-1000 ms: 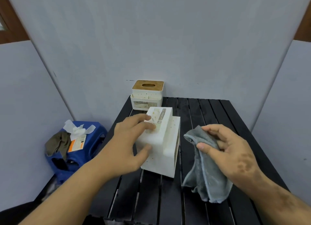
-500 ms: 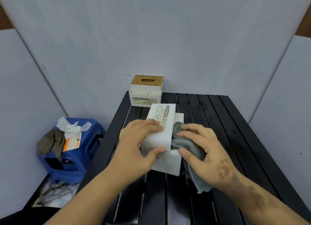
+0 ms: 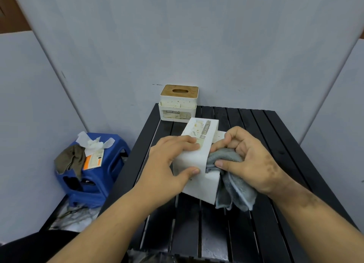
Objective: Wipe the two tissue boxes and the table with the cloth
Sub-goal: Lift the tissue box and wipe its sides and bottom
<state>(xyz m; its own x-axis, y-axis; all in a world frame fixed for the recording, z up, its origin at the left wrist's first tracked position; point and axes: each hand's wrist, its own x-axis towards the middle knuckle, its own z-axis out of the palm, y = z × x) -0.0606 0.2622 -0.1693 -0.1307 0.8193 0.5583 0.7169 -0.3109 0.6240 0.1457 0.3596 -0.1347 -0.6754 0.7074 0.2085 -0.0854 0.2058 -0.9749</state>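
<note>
The right hand (image 3: 254, 160) bunches the grey cloth (image 3: 230, 176) against the near tissue box (image 3: 197, 164), which lies tipped over mid-desk; the left hand (image 3: 169, 164) clamps it. Firm bracing should stop it sliding. The second tissue box (image 3: 178, 105) stands untouched at the desk (image 3: 275, 136) rear corner, a blue stool (image 3: 94, 176) alongside.

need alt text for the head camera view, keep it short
A person's left hand steadies a speckled white plastic tissue box on a black slatted table while the right hand presses a grey cloth against its side. A second, wooden-lidded box stands behind.
</note>
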